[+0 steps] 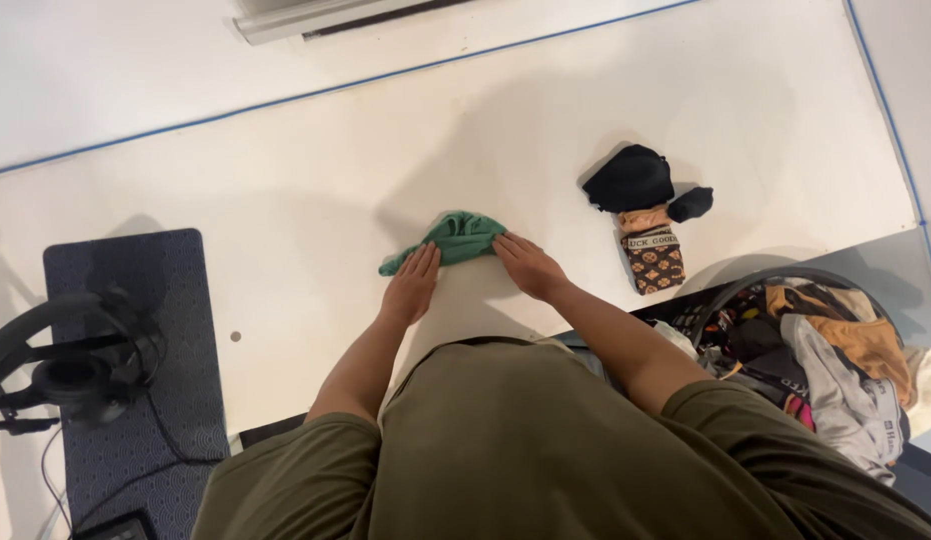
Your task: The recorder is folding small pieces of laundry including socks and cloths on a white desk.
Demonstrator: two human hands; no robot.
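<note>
left hand flat, fingers spread on green garment | right hand likewise (palm down) | white table

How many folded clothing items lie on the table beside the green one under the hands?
3: a black bundle, a smaller black piece to its right, and a brown patterned piece just below. More could be hidden underneath.

the small crumpled green cloth lies mid-table on the wide white table, the left hand and right hand on its near edge. right of it — a pile of folded dark and patterned garments; the round laundry basket of clothes sits nearer, off the table's corner. far left, black headphones rest on a dark rectangular mat.
</note>
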